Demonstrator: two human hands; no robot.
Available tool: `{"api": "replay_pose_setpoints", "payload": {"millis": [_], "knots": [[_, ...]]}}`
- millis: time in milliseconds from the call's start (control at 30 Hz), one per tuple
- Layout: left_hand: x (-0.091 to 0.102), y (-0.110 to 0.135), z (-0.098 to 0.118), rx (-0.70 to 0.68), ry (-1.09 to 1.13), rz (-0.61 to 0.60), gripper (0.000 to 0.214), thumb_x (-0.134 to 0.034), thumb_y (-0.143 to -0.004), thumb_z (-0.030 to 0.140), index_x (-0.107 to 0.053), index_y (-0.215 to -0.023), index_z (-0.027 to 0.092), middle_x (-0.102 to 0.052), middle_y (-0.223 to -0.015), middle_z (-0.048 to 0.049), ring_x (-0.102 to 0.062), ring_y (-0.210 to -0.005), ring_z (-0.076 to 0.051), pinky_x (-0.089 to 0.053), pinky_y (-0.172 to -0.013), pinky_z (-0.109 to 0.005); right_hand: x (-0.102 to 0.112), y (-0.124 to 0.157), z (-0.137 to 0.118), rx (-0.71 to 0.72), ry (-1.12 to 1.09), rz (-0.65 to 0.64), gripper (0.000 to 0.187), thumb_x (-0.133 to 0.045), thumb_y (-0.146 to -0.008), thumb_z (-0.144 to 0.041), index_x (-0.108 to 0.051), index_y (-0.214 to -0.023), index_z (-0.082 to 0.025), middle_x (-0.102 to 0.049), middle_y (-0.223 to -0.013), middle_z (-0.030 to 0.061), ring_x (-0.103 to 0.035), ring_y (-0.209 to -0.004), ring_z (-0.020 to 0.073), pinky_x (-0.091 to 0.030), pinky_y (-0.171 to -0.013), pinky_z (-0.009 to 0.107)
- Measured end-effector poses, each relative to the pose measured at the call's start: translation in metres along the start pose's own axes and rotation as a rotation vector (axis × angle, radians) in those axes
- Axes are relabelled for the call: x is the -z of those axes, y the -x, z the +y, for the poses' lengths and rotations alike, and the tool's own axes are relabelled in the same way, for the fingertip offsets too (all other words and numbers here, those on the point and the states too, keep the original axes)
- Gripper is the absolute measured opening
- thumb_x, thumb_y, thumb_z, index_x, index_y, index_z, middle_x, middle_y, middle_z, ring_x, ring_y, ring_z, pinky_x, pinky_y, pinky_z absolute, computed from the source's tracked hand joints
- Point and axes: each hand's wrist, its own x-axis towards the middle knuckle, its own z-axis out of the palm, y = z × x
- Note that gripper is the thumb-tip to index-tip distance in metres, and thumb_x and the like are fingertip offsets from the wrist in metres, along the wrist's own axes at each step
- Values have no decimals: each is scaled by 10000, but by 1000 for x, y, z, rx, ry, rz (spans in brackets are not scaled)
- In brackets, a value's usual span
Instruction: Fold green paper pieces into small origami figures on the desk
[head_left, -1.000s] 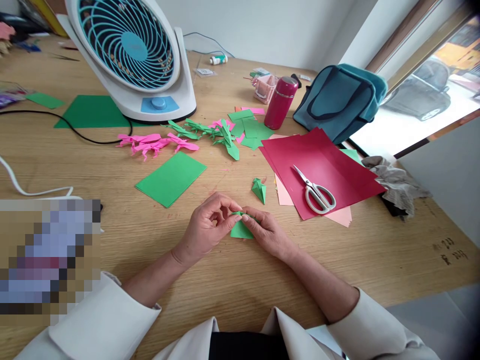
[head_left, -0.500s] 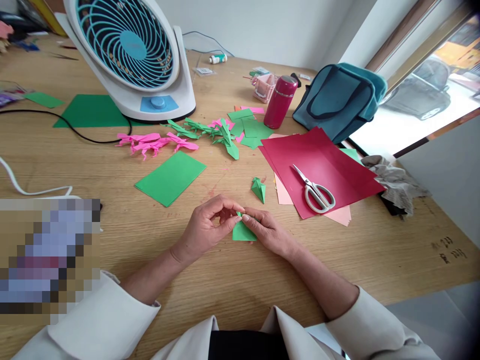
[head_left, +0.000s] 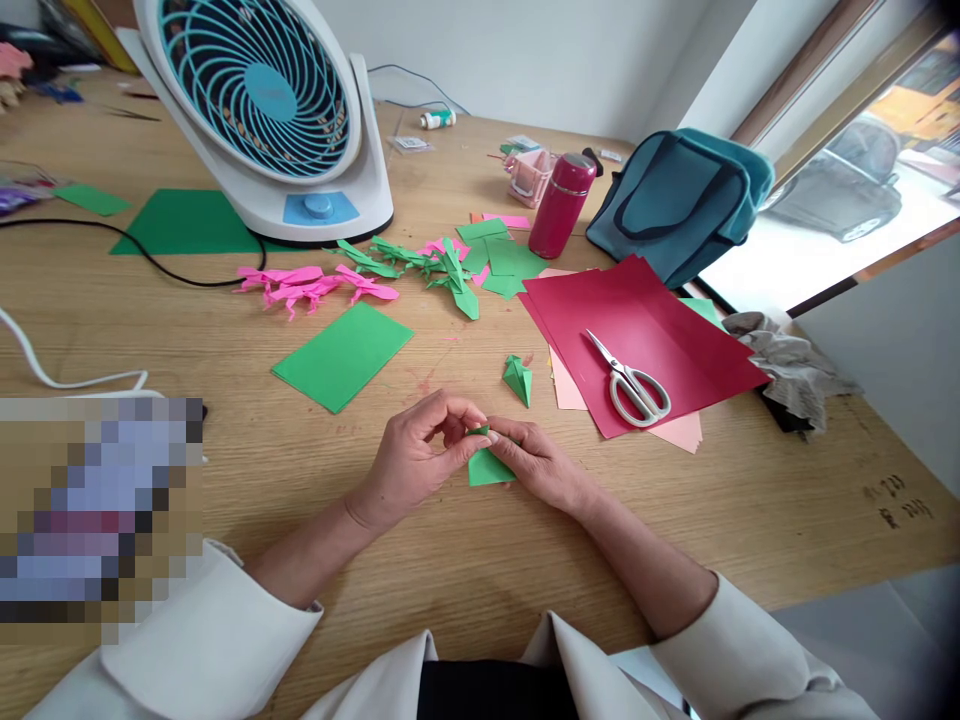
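Observation:
Both my hands meet over a small folded green paper piece (head_left: 486, 468) near the front middle of the wooden table (head_left: 750, 500). My left hand (head_left: 420, 455) pinches its upper edge with thumb and fingertips. My right hand (head_left: 544, 465) pinches the same piece from the right, fingers pressed on the fold. The lower part of the paper lies flat on the wood. A finished small green folded shape (head_left: 518, 379) stands just beyond my hands.
A green sheet (head_left: 343, 355) lies left of centre. Red sheets (head_left: 645, 330) with white scissors (head_left: 630, 383) lie right. Pink (head_left: 307, 287) and green folded figures (head_left: 420, 262), a red flask (head_left: 561, 205), a blue bag (head_left: 679, 200) and a fan (head_left: 270, 110) stand behind.
My fingers have shifted slightly on the green piece, which now sits a little lower and flatter on the table. Nothing else has moved.

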Motion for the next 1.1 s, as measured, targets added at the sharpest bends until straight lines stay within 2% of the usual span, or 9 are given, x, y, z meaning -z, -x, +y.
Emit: {"api": "replay_pose_setpoints", "payload": {"millis": [100, 367, 633, 867, 1100], "knots": [[-4, 3, 2, 14, -11, 37, 155, -756, -819, 267, -617, -840, 201, -650, -775, 8, -535, -628, -99, -466, -616, -224, 0, 0, -2, 19, -4, 0, 479, -420, -1001, -595, -663, -934, -189, -560, -799, -3, -497, -754, 151, -414, -678, 257], [-4, 7, 6, -51, -124, 72, 133, -730, -843, 233, -609, -795, 206, -619, -728, 27, -532, -636, -104, -451, -635, -234, 0, -1, -5, 27, -54, -2, 473, -427, -1004, -576, -661, -934, -172, -579, -830, 3, -512, -790, 156, -402, -721, 266], [-5, 6, 6, -41, -119, 85, 114, -726, -854, 251, -627, -824, 203, -637, -752, 18, -553, -645, -106, -475, -652, -237, 0, -1, -5, 26, -59, 12, 432, -442, -1009, -549, -616, -866, -180, -556, -797, -12, -497, -756, 141, -388, -696, 251], [-6, 7, 6, -58, -103, 87, 113, -727, -854, 213, -621, -818, 193, -636, -766, 19, -555, -643, -93, -477, -640, -221, 1, -1, -3, 36, -69, 7, 422, -434, -1021, -523, -643, -935, -167, -586, -852, 3, -522, -810, 150, -400, -743, 254], [-6, 7, 5, -80, -122, 91, 109, -730, -850, 188, -624, -825, 191, -632, -755, 30, -552, -637, -86, -474, -634, -213, 1, -1, -4, 44, -49, 13, 404, -446, -1023, -502, -624, -878, -169, -589, -831, -7, -521, -793, 141, -401, -735, 240]]}}
